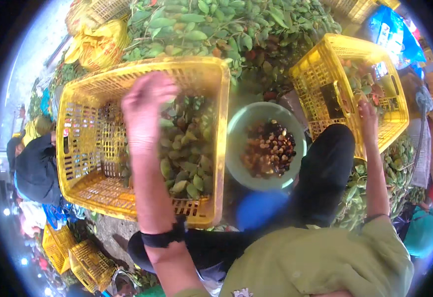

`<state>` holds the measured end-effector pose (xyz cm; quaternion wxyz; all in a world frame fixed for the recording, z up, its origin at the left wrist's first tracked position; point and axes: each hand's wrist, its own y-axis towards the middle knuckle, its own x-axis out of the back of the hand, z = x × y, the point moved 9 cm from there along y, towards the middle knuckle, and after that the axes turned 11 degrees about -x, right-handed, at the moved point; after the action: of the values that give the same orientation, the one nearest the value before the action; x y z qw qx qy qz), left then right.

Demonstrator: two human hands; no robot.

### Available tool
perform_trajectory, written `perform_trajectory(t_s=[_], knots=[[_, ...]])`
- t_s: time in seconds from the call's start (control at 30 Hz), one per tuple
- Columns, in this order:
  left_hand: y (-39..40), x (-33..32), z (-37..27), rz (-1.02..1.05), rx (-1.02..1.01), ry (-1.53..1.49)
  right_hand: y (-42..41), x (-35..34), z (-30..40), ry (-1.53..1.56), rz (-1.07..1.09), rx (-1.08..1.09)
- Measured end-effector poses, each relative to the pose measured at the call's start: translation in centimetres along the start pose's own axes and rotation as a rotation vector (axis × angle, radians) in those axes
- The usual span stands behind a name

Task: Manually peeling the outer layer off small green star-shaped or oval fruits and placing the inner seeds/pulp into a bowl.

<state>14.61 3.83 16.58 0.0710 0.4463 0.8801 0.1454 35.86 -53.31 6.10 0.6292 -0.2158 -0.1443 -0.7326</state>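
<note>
My left hand [147,92], blurred and with fingers curled, is over the large yellow plastic crate [224,148]. Green leaves [186,159] lie in the crate below it. A pale green bit shows beside the fingertips, but I cannot tell whether they hold it. At the near rim of a smaller yellow crate [313,85] on the right is my right hand [367,113], its fingers close to green and reddish leaves [367,87]. Its grip is unclear. Between the crates stands a pale green basin [238,163] with many small brown and dark round pieces [274,144] in it.
A big heap of leafy branches [216,22] lies beyond the crates. A yellow bag [99,44] sits at upper left, a blue bag [395,41] at upper right. Another person [36,167] is at the left. More yellow crates [90,265] stand at lower left.
</note>
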Motion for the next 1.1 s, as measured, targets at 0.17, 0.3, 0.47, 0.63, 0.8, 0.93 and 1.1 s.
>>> perform_trajectory(t_s=[0.17, 0.3, 0.47, 0.63, 0.8, 0.93, 1.1], knots=[[0.7, 18.0, 12.6, -0.216, 0.122, 0.598, -3.7, -4.4, 4.5, -0.11, 0.094, 0.11], [1.4, 13.6, 19.2, 0.08, -0.065, 0.948, -2.2, -2.7, 1.1, -0.217, 0.127, 0.01], [3.0, 9.9, 23.5, 0.205, -0.229, 1.183, -2.8, -4.1, 2.7, -0.295, 0.117, 0.042], [4.5, 9.1, 26.8, 0.232, -0.076, 1.475, -2.5, -4.3, 1.9, -0.312, 0.178, 0.02], [4.2, 9.0, 29.2, 0.246, 0.144, 1.401, -2.2, -3.7, 0.5, -0.347, 0.132, -0.012], [3.2, 9.1, 28.9, 0.246, 0.051, 1.43, -1.9, -4.0, 0.5, -0.285, 0.172, 0.004], [0.8, 7.8, 27.0, 0.289, -0.055, 1.269, -2.3, -5.0, 2.5, -0.359, 0.161, 0.07]])
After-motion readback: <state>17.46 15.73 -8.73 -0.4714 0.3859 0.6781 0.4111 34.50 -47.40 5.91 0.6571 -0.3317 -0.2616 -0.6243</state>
